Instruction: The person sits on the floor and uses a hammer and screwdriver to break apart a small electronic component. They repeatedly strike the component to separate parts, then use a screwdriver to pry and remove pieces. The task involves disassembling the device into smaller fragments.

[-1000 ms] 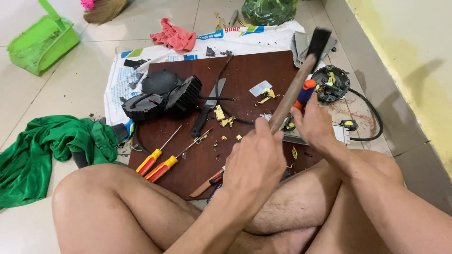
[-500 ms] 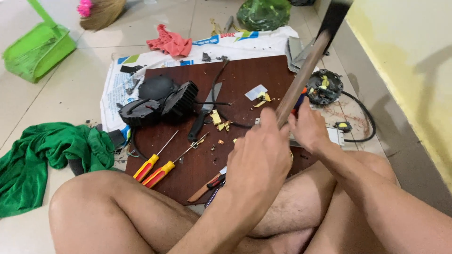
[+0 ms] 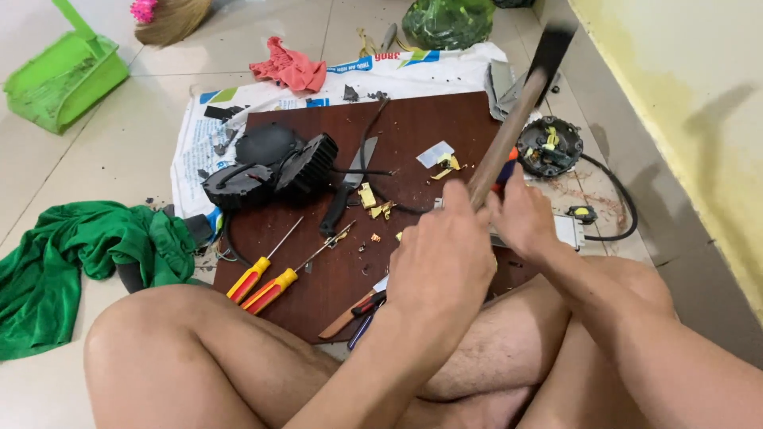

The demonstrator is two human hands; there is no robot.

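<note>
The person sits cross-legged on the tiled floor, bare knees to either side, with both forearms reaching forward over a dark brown wooden board (image 3: 429, 127). The left hand (image 3: 441, 258) is seen from the back, wrist bent, its fingers clamped around the lower end of a hammer (image 3: 517, 119). The hammer's wooden handle slants up and to the far right, and its dark metal head is blurred near the top edge, raised well above the board. The right hand (image 3: 520, 218) sits just beside the left, on the right of the handle; its fingers are curled together over something at the board's right edge, but what they grip is hidden.

On the board lie two screwdrivers (image 3: 266, 278) with yellow-and-red handles and thin steel shafts, near the left knee. Farther off rests a black finned housing (image 3: 306, 165), ribbed and rounded, next to a black-handled knife (image 3: 346, 195). Small brass-coloured scraps (image 3: 373, 202) are scattered around the middle. A round black part with coiled wiring (image 3: 548, 147) sits off the board to the right, on the floor. A crumpled green cloth (image 3: 71, 254) lies at the left, and a green plastic dustpan (image 3: 60, 79) stands at the far left.
</note>
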